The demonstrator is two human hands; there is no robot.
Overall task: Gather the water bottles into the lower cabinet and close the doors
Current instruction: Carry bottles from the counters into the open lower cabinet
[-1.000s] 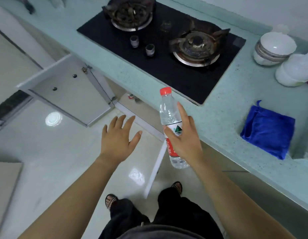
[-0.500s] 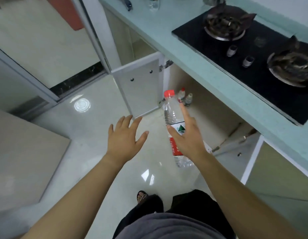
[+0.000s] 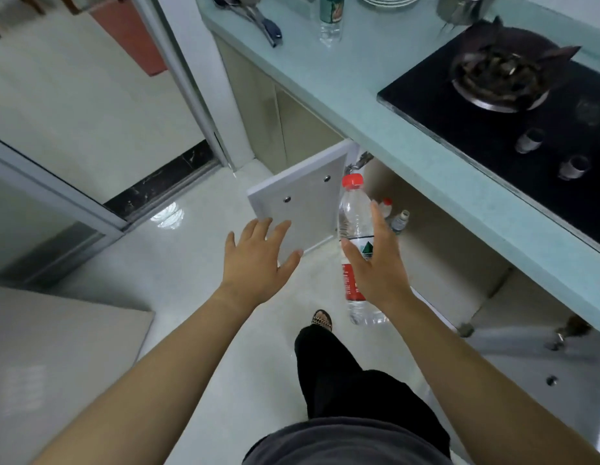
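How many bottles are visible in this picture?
4. A large red-capped bottle in the right hand; a green-labelled bottle on the countertop; a small red-capped bottle and a small pale-capped bottle inside the open lower cabinet. Others may be hidden inside.

The person wears loose black trousers (image 3: 339, 380) and, at the near edge, a dark grey fabric top (image 3: 342, 441). The one visible foot has an open-toed sandal (image 3: 322, 321) with a black-and-tan woven strap. The left hand (image 3: 258, 260), right hand (image 3: 375, 270) and forearms are bare.
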